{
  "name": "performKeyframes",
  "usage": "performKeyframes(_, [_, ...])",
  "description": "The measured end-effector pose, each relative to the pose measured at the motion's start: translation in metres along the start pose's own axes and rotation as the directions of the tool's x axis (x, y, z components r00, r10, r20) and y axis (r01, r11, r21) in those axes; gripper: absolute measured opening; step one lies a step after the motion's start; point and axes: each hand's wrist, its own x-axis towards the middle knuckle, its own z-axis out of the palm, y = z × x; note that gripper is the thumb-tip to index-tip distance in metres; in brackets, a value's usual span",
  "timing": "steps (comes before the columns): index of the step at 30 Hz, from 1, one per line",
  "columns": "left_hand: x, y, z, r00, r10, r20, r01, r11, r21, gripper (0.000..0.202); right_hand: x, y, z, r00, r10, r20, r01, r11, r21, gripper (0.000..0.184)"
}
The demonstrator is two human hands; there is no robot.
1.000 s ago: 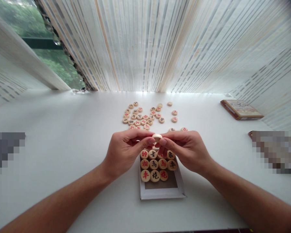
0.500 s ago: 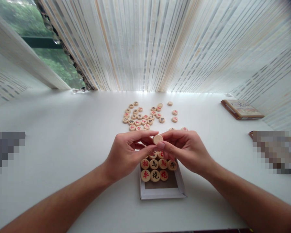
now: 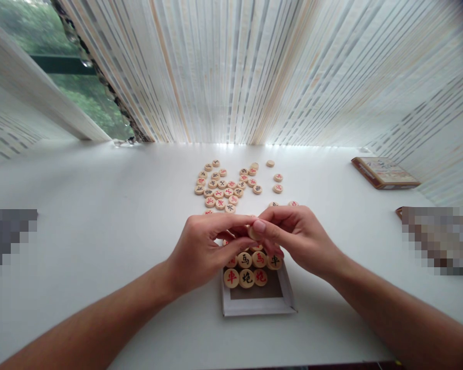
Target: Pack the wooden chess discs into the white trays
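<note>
The white worktop (image 3: 139, 318) carries a shallow white box (image 3: 260, 307), its near wall facing the person and its brown floor (image 3: 254, 292) showing just inside that wall. The nearest row in the box has three round wooden pieces: one with a red character (image 3: 231, 278) at left, one with a black character (image 3: 247, 278) in the middle and one with red (image 3: 260, 277) at right. The row behind shows four, the leftmost partly covered by the left hand (image 3: 200, 249). Farther rows are mostly hidden by the hands.

Above the far part of the box, the two hands meet at one round piece (image 3: 254, 234). The fingers of the right hand (image 3: 301, 239) are clamped on it, thumb on the near side. The left index finger and thumb reach its left side, apart from each other; I cannot tell whether they grip it or only touch it.

At right lies a blurred brown thing (image 3: 440, 234); at left, a blurred dark one (image 3: 7, 239).

Beyond the hands, many round pieces (image 3: 218, 193) lie loosely grouped on the worktop, red and black characters mixed. Two red ones (image 3: 278, 188) and a plain-looking one (image 3: 270, 163) sit apart to the right. A flat brown box (image 3: 391, 172) rests far right. A striped curtain (image 3: 224, 72) hangs behind, with a window (image 3: 73, 87) far left.
</note>
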Motion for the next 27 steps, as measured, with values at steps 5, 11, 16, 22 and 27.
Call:
performKeyframes(5, [0.000, -0.001, -0.002, 0.995, -0.088, -0.041, 0.086, 0.994, -0.061, 0.031, 0.001, 0.008, -0.006, 0.999, 0.000, 0.048, -0.005, 0.995, 0.102, 0.027])
performKeyframes(11, [0.001, -0.005, -0.002, 0.989, -0.130, -0.065, 0.122, 0.986, -0.111, 0.027, 0.001, 0.008, -0.003, 0.997, 0.004, 0.080, -0.018, 0.986, 0.164, 0.017])
performKeyframes(16, [-0.001, -0.005, -0.002, 0.994, -0.086, -0.068, 0.082, 0.995, -0.064, 0.029, 0.002, 0.001, 0.002, 0.995, 0.081, 0.061, -0.091, 0.981, 0.171, 0.019])
performKeyframes(22, [-0.003, -0.003, 0.000, 0.996, 0.064, -0.060, -0.055, 0.989, 0.140, 0.029, 0.001, 0.003, 0.005, 0.994, 0.113, -0.007, -0.111, 0.982, 0.154, 0.030])
performKeyframes(27, [-0.002, -0.001, 0.001, 0.994, 0.091, -0.060, -0.081, 0.985, 0.152, 0.029, 0.000, 0.001, 0.004, 0.998, 0.064, -0.012, -0.062, 0.992, 0.111, 0.022])
